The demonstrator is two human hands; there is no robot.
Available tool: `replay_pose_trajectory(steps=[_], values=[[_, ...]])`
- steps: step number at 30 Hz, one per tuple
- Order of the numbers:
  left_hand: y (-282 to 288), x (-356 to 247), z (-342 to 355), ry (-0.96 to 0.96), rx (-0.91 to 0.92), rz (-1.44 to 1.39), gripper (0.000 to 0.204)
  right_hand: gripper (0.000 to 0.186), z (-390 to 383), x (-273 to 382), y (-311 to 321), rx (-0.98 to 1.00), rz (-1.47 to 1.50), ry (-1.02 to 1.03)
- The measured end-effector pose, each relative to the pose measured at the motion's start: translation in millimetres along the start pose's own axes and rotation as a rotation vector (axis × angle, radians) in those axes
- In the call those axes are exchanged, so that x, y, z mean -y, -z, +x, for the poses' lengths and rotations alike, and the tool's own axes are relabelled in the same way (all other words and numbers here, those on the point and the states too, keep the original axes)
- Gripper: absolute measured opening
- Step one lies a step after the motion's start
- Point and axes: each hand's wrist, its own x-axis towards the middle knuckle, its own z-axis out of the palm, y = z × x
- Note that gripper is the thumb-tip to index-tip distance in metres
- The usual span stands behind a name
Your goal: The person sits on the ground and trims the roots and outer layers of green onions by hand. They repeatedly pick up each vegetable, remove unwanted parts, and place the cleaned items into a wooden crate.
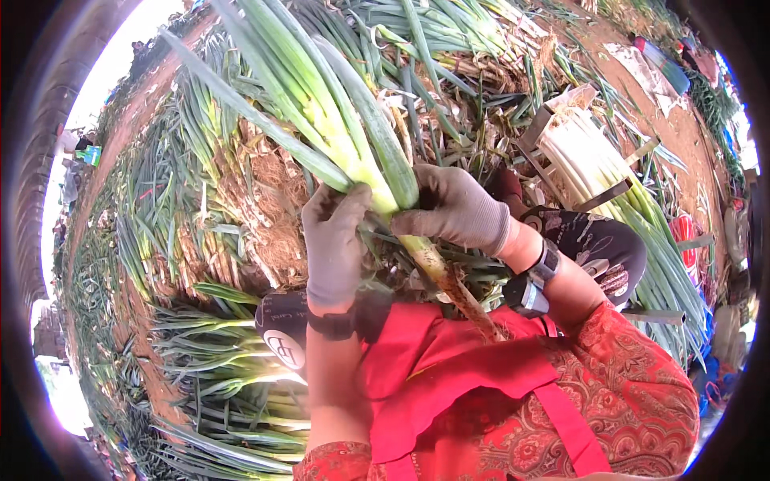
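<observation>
Both gloved hands grip one leek [365, 152] at centre frame. Its long axis runs from about 11 o'clock — green leaves fanning up — down to 5 o'clock, where the dirty root end rests against the red apron [449, 361]. The left hand [335, 240] clasps the stalk from the 9 o'clock side; the right hand [453, 207] closes round it from 3 o'clock. Cleaned white leeks sit in a rack [589, 164] at 2 o'clock — loose leeks lie all around.

No packages, labels, signs, screens.
</observation>
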Motion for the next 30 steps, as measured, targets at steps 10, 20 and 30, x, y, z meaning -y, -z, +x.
replay_pose_trajectory(steps=[10,20,30], values=[[-5.2,-7.9,2.9,0.055,-0.123,0.010,0.026,0.034,-18.7,11.1,-21.0,-0.189,-0.797,0.138],[27.1,7.3,24.8,-0.161,-0.158,-0.023,0.018,0.059,-87.0,-26.1,39.9,-0.437,-1.190,-0.289],[-18.0,-25.4,22.5,-0.199,0.211,-0.306,0.036,0.050,-38.6,-52.3,39.3,0.438,0.171,-0.227]])
